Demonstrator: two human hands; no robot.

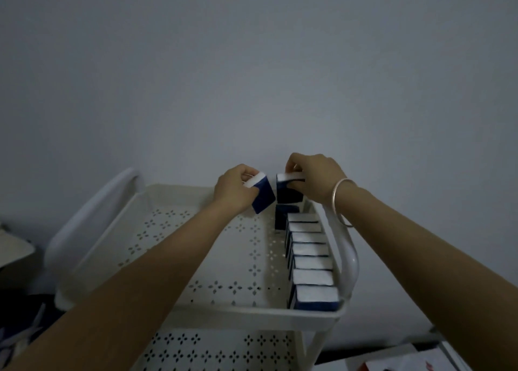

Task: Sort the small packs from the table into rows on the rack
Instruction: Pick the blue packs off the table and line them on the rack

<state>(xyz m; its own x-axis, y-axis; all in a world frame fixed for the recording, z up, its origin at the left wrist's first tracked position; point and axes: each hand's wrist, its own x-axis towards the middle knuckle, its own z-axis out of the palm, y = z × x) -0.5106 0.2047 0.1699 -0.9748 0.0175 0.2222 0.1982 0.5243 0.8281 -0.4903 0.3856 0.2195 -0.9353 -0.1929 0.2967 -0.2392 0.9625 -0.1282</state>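
A white perforated rack [157,247] stands in front of me, its top tray holding a row of several blue-and-white small packs [309,254] upright along the right wall. My left hand [234,189] grips one blue-and-white pack [262,195], tilted, above the far middle of the tray. My right hand [316,175] pinches another pack [290,191] by its white top at the far end of the row, just above a further pack [283,216] standing there. The two held packs are almost touching.
A lower perforated shelf [218,351] shows below the top tray. White rack handles rise at the left [92,210] and right [349,255]. A grey wall is close behind. Dim clutter lies at the far left, and a white and red object [398,362] at the bottom right.
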